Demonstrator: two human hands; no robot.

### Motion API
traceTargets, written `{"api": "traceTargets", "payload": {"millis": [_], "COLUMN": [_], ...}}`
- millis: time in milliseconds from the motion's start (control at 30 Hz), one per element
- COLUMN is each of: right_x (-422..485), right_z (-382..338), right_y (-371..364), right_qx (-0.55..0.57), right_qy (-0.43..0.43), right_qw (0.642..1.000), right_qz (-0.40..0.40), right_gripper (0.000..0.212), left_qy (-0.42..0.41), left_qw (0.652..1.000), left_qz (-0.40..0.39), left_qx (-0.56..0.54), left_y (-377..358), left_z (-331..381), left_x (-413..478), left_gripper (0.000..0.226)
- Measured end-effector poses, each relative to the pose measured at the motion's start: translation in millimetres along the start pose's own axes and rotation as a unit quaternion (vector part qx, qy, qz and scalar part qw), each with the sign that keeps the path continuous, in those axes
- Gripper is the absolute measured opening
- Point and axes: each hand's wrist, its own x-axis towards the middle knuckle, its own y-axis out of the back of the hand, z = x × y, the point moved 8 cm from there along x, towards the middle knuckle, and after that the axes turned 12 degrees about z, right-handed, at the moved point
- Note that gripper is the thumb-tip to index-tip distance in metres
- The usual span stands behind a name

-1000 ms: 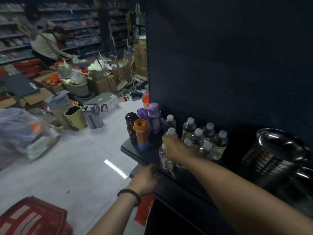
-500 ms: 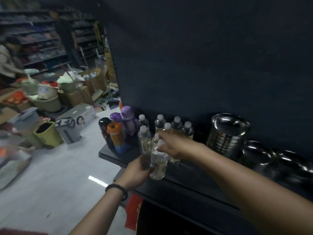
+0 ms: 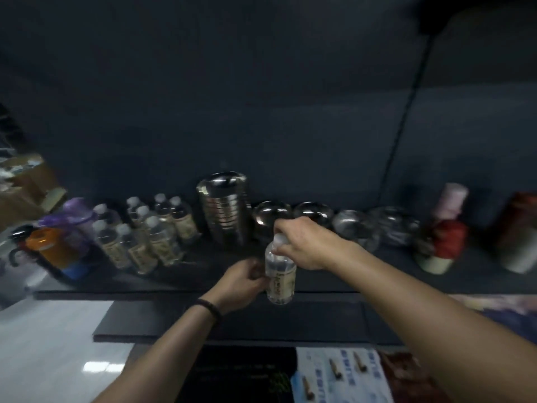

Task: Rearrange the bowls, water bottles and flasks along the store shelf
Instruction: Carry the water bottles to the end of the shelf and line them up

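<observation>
- right hand (image 3: 305, 242): fingers curled down over the white cap and neck of a water bottle (image 3: 280, 276), gripping it from above.
- left hand (image 3: 239, 282): just left of the same bottle, fingers curled against its labelled side, holding the body. A black wristband (image 3: 209, 308) is on that wrist.
- water bottle: clear with a pale label, roughly upright, sits between the two hands over the front edge of the dark shelf (image 3: 180, 279). Can't tell whether its base touches the shelf.
- Beyond the left hand: stack of steel bowls (image 3: 223, 210), nested upside down, close to the back panel.
- Just beyond the right hand: first inverted bowl (image 3: 271, 216) and second inverted bowl (image 3: 313, 210), side by side. The knuckles overlap them in view; contact unclear.
- Further right of the right hand: blurred bowls (image 3: 377, 225), count unclear.
- Well left of the left hand: bottle group (image 3: 151, 237), white caps, upright, packed tight in rows.
- Left of that group, at the shelf end: orange flask (image 3: 48, 248), purple flask (image 3: 77, 216) behind it, black flask (image 3: 17, 237) at the very edge.
- Far right of the right hand: red-and-pink item (image 3: 447, 228), too blurred to identify.
- Below both hands: lower shelf (image 3: 232, 321), then printed packs (image 3: 340, 373) under the right forearm.
</observation>
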Motion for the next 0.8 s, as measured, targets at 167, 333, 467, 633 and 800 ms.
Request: {"api": "traceTargets", "payload": {"millis": [167, 333, 467, 633, 800], "right_x": [-110.2, -205.0, -261.6, -311.4, -336.8], "right_z": [140.2, 248.0, 322.6, 420.0, 509.8], "right_y": [68.5, 134.0, 173.0, 211.4, 251.9], "right_qx": [-0.014, -0.021, -0.010, -0.050, -0.078], "right_qy": [-0.086, -0.178, -0.239, -0.306, -0.343], "right_qw": [0.995, 0.979, 0.963, 0.941, 0.927], "right_qz": [0.056, 0.095, 0.126, 0.137, 0.134], "right_gripper": [0.026, 0.024, 0.020, 0.024, 0.034], "left_qy": [-0.064, -0.097, -0.092, -0.136, -0.144], "left_qw": [0.995, 0.985, 0.977, 0.961, 0.941], "left_qz": [-0.066, -0.123, -0.166, -0.218, -0.283], "left_qx": [-0.028, -0.072, -0.101, -0.097, -0.114], "left_y": [-147.3, -273.6, -352.6, -450.7, -531.4], "left_z": [114.6, 209.0, 266.1, 338.9, 420.1], "left_x": [-4.8, -9.9, -6.2, 6.3, 27.2], "left_gripper": [0.017, 0.021, 0.023, 0.027, 0.024]}}
